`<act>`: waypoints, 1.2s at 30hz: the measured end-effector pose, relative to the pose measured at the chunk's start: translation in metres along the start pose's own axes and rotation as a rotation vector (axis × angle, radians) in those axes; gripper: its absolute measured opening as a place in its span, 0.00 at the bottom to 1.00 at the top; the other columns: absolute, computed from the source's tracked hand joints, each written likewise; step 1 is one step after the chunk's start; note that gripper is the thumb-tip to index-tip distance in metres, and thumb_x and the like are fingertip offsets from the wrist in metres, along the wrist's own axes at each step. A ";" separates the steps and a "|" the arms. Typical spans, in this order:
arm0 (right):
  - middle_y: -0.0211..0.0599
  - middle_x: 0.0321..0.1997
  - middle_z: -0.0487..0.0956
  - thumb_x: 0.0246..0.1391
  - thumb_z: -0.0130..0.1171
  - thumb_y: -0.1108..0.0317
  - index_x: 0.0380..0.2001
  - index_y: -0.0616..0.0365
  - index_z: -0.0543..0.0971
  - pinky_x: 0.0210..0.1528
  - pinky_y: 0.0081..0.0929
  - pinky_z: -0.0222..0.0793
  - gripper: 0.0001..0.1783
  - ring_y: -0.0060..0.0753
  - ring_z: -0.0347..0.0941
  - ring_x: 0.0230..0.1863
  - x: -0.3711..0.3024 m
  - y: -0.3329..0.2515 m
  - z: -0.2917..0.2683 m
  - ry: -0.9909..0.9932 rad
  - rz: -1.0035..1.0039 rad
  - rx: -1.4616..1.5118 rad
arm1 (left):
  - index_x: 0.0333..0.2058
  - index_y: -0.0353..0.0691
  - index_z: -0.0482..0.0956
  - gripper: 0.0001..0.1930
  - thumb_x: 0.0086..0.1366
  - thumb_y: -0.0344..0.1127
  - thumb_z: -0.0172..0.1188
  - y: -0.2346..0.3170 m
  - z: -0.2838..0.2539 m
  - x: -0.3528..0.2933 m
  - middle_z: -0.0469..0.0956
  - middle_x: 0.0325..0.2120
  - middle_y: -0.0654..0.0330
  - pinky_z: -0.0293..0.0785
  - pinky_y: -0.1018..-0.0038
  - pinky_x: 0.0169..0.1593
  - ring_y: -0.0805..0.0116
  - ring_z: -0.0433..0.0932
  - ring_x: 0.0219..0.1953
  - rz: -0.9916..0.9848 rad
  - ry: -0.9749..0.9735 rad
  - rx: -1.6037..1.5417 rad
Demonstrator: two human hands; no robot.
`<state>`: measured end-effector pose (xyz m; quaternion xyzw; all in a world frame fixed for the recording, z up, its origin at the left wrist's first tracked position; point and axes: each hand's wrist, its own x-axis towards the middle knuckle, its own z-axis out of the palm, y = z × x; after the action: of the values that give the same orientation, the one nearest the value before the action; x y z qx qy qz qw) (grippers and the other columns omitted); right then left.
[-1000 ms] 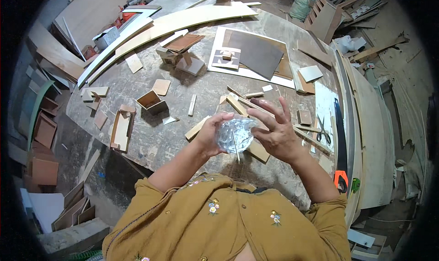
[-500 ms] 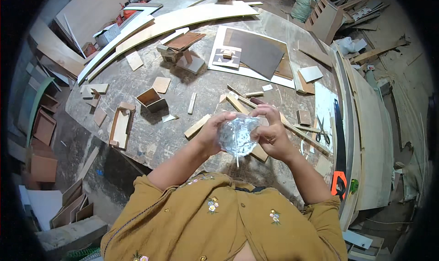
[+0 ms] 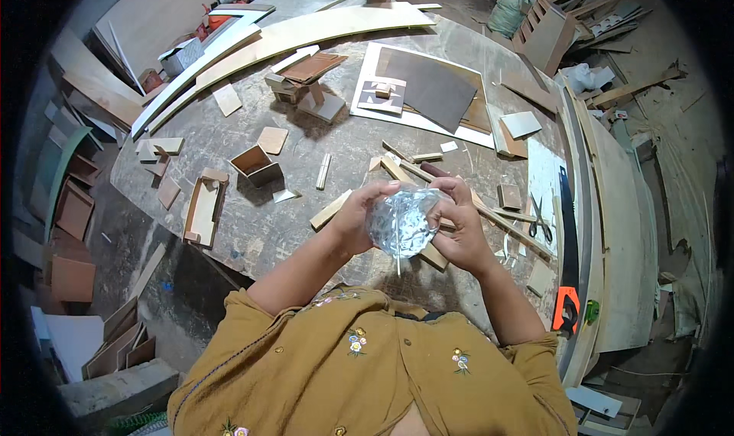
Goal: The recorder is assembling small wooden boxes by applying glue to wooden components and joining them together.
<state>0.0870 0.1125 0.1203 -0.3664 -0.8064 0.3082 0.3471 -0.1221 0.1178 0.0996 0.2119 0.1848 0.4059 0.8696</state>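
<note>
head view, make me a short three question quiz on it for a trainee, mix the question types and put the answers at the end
1. Multiple choice: what do the left hand and the right hand both hold?
a) a claw hammer
b) a round silvery object
c) a paint roller
2. True or false: in this view, the scissors lie to the left of the handsaw.
3. Fill in the missing colour: the saw handle is black and ____.

Key: 1. b; 2. true; 3. orange
</note>
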 end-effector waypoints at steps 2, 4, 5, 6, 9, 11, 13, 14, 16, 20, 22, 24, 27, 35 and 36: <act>0.38 0.51 0.66 0.37 0.61 0.80 0.21 0.55 0.69 0.62 0.37 0.54 0.11 0.40 0.63 0.57 -0.002 0.000 0.000 0.021 0.000 0.049 | 0.49 0.33 0.74 0.22 0.65 0.45 0.49 -0.002 0.000 0.002 0.81 0.40 0.55 0.79 0.68 0.45 0.65 0.82 0.39 0.018 -0.043 -0.003; 0.37 0.50 0.65 0.37 0.61 0.81 0.21 0.55 0.69 0.61 0.35 0.55 0.12 0.37 0.64 0.54 -0.002 0.001 0.003 0.047 -0.026 0.032 | 0.50 0.32 0.74 0.23 0.65 0.44 0.48 -0.002 0.006 0.001 0.80 0.40 0.54 0.78 0.69 0.46 0.65 0.82 0.39 0.015 -0.034 -0.024; 0.37 0.49 0.65 0.36 0.60 0.82 0.21 0.54 0.69 0.60 0.34 0.56 0.12 0.36 0.64 0.54 -0.005 0.005 0.006 0.081 -0.035 0.035 | 0.50 0.31 0.74 0.23 0.65 0.44 0.48 -0.001 0.007 0.001 0.80 0.40 0.54 0.78 0.69 0.47 0.65 0.82 0.40 0.029 -0.039 -0.016; 0.37 0.49 0.65 0.36 0.60 0.82 0.21 0.54 0.69 0.59 0.32 0.56 0.12 0.35 0.63 0.53 -0.006 0.007 0.007 0.115 -0.044 0.038 | 0.51 0.31 0.73 0.23 0.65 0.44 0.47 -0.001 0.007 0.000 0.80 0.41 0.54 0.78 0.69 0.47 0.65 0.81 0.40 0.043 -0.044 -0.007; 0.36 0.48 0.64 0.36 0.61 0.82 0.21 0.54 0.69 0.59 0.31 0.56 0.13 0.34 0.63 0.52 -0.005 0.007 0.010 0.178 -0.074 0.014 | 0.52 0.32 0.73 0.24 0.65 0.44 0.47 -0.004 0.002 0.003 0.80 0.41 0.54 0.77 0.68 0.48 0.65 0.81 0.41 0.069 -0.047 -0.012; 0.40 0.50 0.66 0.36 0.59 0.81 0.22 0.55 0.71 0.61 0.37 0.56 0.10 0.41 0.63 0.56 -0.004 0.011 0.011 0.191 -0.038 0.004 | 0.52 0.34 0.72 0.24 0.64 0.46 0.48 -0.004 0.002 0.001 0.80 0.42 0.54 0.77 0.66 0.49 0.63 0.81 0.42 0.079 0.010 0.034; 0.42 0.54 0.67 0.36 0.56 0.80 0.25 0.55 0.73 0.62 0.41 0.56 0.09 0.46 0.61 0.59 0.000 0.009 0.011 0.193 0.007 0.062 | 0.53 0.34 0.71 0.25 0.64 0.46 0.50 -0.004 -0.003 0.003 0.79 0.44 0.52 0.76 0.64 0.52 0.60 0.81 0.44 0.107 0.060 0.070; 0.42 0.55 0.67 0.36 0.55 0.80 0.25 0.55 0.73 0.62 0.41 0.55 0.09 0.46 0.61 0.60 0.000 0.004 0.009 0.186 0.036 0.075 | 0.54 0.34 0.71 0.25 0.64 0.46 0.50 -0.004 -0.004 0.003 0.79 0.45 0.52 0.76 0.64 0.52 0.60 0.80 0.45 0.111 0.078 0.057; 0.41 0.57 0.66 0.37 0.54 0.80 0.26 0.55 0.73 0.64 0.40 0.54 0.10 0.45 0.60 0.62 -0.001 0.005 0.009 0.178 0.054 0.130 | 0.54 0.34 0.71 0.25 0.64 0.45 0.50 -0.006 -0.004 0.005 0.78 0.46 0.52 0.76 0.64 0.52 0.61 0.80 0.46 0.121 0.077 0.054; 0.38 0.62 0.62 0.38 0.52 0.82 0.29 0.54 0.73 0.69 0.38 0.48 0.13 0.41 0.55 0.68 -0.003 0.007 0.009 0.172 0.238 0.550 | 0.54 0.35 0.70 0.24 0.66 0.44 0.48 -0.007 0.000 0.005 0.78 0.46 0.54 0.74 0.66 0.53 0.63 0.79 0.46 0.174 0.030 0.077; 0.39 0.65 0.62 0.38 0.50 0.81 0.31 0.54 0.74 0.70 0.38 0.49 0.14 0.40 0.53 0.70 -0.002 0.010 0.009 0.169 0.268 0.760 | 0.54 0.35 0.70 0.23 0.67 0.44 0.46 -0.005 0.003 0.004 0.78 0.46 0.56 0.75 0.68 0.51 0.65 0.78 0.46 0.178 -0.007 0.067; 0.40 0.68 0.61 0.35 0.47 0.81 0.33 0.55 0.75 0.70 0.38 0.50 0.18 0.39 0.53 0.71 -0.003 0.006 0.009 0.189 0.417 0.951 | 0.54 0.34 0.69 0.25 0.66 0.46 0.46 -0.005 -0.003 0.007 0.76 0.49 0.53 0.73 0.65 0.55 0.62 0.78 0.49 0.193 0.002 0.120; 0.41 0.69 0.60 0.31 0.46 0.81 0.35 0.56 0.76 0.68 0.38 0.54 0.21 0.38 0.53 0.71 -0.004 0.009 0.011 0.218 0.466 1.122 | 0.55 0.35 0.69 0.25 0.65 0.47 0.47 -0.005 -0.007 0.009 0.76 0.49 0.53 0.74 0.65 0.54 0.62 0.78 0.48 0.205 0.007 0.122; 0.31 0.69 0.60 0.35 0.49 0.79 0.48 0.52 0.75 0.68 0.46 0.52 0.30 0.32 0.54 0.68 -0.012 0.015 0.018 0.381 0.489 1.332 | 0.55 0.34 0.69 0.27 0.65 0.48 0.47 -0.007 -0.014 0.012 0.77 0.47 0.53 0.74 0.65 0.54 0.61 0.78 0.48 0.244 0.102 0.132; 0.34 0.68 0.62 0.34 0.50 0.76 0.47 0.52 0.76 0.68 0.48 0.53 0.29 0.36 0.53 0.69 -0.011 0.012 0.021 0.427 0.494 1.319 | 0.55 0.34 0.69 0.27 0.65 0.48 0.47 -0.006 -0.016 0.012 0.77 0.47 0.53 0.74 0.65 0.54 0.61 0.78 0.48 0.241 0.079 0.126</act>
<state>0.0804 0.1046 0.0956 -0.3045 -0.2622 0.7202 0.5655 -0.1187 0.1272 0.0809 0.2708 0.2171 0.5031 0.7914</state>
